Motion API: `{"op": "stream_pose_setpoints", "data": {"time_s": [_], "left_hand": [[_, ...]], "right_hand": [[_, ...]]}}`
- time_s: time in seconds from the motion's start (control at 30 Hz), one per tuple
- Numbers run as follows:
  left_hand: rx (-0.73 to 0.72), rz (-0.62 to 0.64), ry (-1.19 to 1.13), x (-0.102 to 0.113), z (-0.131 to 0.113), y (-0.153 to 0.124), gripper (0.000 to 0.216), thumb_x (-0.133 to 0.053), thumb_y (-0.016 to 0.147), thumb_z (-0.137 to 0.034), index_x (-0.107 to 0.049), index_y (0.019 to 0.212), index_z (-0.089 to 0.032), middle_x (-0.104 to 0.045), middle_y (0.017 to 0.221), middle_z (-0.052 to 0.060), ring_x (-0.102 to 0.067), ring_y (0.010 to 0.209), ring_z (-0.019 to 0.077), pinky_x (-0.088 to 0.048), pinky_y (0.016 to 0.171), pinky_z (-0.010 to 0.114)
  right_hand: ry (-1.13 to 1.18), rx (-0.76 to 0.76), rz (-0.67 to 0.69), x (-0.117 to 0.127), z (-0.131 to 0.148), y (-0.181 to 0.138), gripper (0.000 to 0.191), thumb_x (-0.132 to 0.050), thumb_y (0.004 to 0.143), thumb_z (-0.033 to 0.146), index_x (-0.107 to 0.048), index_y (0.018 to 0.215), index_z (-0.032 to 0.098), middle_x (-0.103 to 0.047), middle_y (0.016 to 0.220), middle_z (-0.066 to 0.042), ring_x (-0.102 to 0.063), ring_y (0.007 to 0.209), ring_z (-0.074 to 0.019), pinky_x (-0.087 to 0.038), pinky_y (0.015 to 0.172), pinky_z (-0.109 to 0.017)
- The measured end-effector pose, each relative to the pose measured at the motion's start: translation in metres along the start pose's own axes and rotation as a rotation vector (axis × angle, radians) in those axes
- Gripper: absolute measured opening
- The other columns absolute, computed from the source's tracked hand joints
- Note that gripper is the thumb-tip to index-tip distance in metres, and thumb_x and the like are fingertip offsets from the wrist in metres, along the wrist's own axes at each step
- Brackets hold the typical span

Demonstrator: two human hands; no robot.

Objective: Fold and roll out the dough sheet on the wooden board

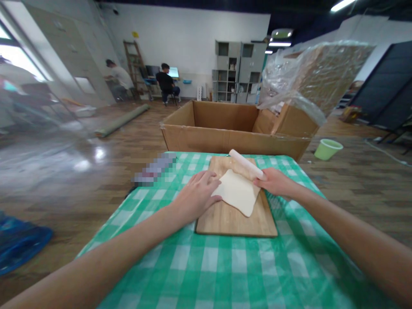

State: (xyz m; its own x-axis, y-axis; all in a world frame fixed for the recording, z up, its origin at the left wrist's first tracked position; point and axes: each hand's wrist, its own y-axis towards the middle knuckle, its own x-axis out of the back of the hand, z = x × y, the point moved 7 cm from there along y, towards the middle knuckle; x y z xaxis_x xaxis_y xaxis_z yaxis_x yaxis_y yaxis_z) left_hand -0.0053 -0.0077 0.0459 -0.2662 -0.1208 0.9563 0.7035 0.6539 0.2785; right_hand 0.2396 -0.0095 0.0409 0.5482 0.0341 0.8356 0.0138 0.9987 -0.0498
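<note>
A flat, pale sheet of dough [240, 193] with uneven corners lies on a wooden cutting board [236, 225]. My left hand [201, 191] is at the dough's left edge, its thumb and curled fingers around that edge. In my right hand [277, 182] is the near end of a white rolling pin [246, 164]. The pin slants across the far right side of the dough, its other end pointing away to the left. My right fingers wrap round the pin and partly hide its end.
A green-and-white checked tablecloth [180, 266] covers the table. Beyond it stands a large open cardboard box [225, 139] with plastic wrap. A blurred-out object [156, 168] lies at the left edge. A green bucket [328, 149] stands right; people sit farther back.
</note>
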Motion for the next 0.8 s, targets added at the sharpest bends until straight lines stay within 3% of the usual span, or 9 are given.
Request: {"op": "stream_pose_setpoints", "data": {"time_s": [0.1, 0.17, 0.23, 0.33, 0.5, 0.7, 0.8], "left_hand": [[0.041, -0.021, -0.008, 0.001, 0.015, 0.005, 0.023, -0.063, 0.099, -0.035, -0.069, 0.118, -0.022, -0.059, 0.136, 0.012, -0.057, 0.129, 0.0316, -0.047, 0.111, 0.050], [0.051, -0.062, -0.035, 0.004, 0.022, 0.007, 0.021, -0.059, 0.101, -0.036, -0.070, 0.114, -0.023, -0.060, 0.133, 0.010, -0.059, 0.125, 0.0302, -0.049, 0.109, 0.050], [0.072, -0.134, -0.072, 0.010, 0.028, 0.006, 0.023, -0.056, 0.102, -0.036, -0.070, 0.114, -0.024, -0.062, 0.131, 0.009, -0.062, 0.120, 0.0289, -0.051, 0.107, 0.049], [0.107, -0.230, -0.188, 0.026, 0.025, 0.001, 0.024, -0.051, 0.103, -0.033, -0.068, 0.118, -0.023, -0.065, 0.125, 0.008, -0.064, 0.116, 0.0264, -0.053, 0.103, 0.045], [-0.009, -0.200, -0.347, 0.043, -0.011, 0.000, 0.030, -0.039, 0.108, -0.034, -0.063, 0.122, -0.020, -0.068, 0.122, 0.009, -0.064, 0.117, 0.0239, -0.051, 0.105, 0.042], [0.032, -0.010, -0.177, 0.004, -0.019, 0.004, 0.046, -0.024, 0.110, -0.040, -0.057, 0.134, -0.018, -0.061, 0.140, 0.012, -0.058, 0.133, 0.0252, -0.045, 0.115, 0.042], [0.019, 0.036, -0.064, -0.015, -0.020, -0.004, 0.052, -0.026, 0.109, -0.048, -0.052, 0.141, -0.016, -0.054, 0.151, 0.015, -0.048, 0.145, 0.0289, -0.037, 0.121, 0.046]], "right_hand": [[-0.028, -0.001, 0.088, -0.005, -0.008, -0.017, 0.023, -0.071, 0.093, 0.035, -0.070, 0.082, 0.015, -0.071, 0.084, -0.004, -0.064, 0.072, -0.0193, -0.048, 0.058, -0.028], [-0.053, 0.048, 0.191, -0.014, -0.006, -0.031, 0.027, -0.069, 0.092, 0.034, -0.064, 0.071, 0.018, -0.067, 0.072, -0.001, -0.058, 0.064, -0.0160, -0.037, 0.053, -0.026], [-0.090, 0.105, 0.258, -0.022, -0.001, -0.044, 0.027, -0.066, 0.093, 0.037, -0.063, 0.073, 0.019, -0.066, 0.071, 0.000, -0.057, 0.064, -0.0152, -0.033, 0.054, -0.026], [-0.179, 0.147, 0.174, -0.019, 0.009, -0.056, 0.027, -0.061, 0.095, 0.040, -0.063, 0.077, 0.020, -0.067, 0.073, -0.001, -0.058, 0.065, -0.0159, -0.032, 0.056, -0.028], [-0.296, 0.320, 0.067, -0.023, 0.038, -0.064, 0.029, -0.058, 0.099, 0.047, -0.063, 0.086, 0.021, -0.070, 0.084, -0.005, -0.062, 0.072, -0.0190, -0.034, 0.061, -0.030], [-0.470, 0.458, 0.011, -0.045, 0.066, -0.060, 0.028, -0.056, 0.100, 0.047, -0.062, 0.098, 0.020, -0.070, 0.099, -0.010, -0.065, 0.084, -0.0251, -0.042, 0.068, -0.034], [-0.509, 0.555, -0.054, -0.047, 0.071, -0.061, 0.035, -0.047, 0.104, 0.051, -0.062, 0.099, 0.019, -0.068, 0.100, -0.012, -0.063, 0.095, -0.0288, -0.047, 0.081, -0.039]]}}
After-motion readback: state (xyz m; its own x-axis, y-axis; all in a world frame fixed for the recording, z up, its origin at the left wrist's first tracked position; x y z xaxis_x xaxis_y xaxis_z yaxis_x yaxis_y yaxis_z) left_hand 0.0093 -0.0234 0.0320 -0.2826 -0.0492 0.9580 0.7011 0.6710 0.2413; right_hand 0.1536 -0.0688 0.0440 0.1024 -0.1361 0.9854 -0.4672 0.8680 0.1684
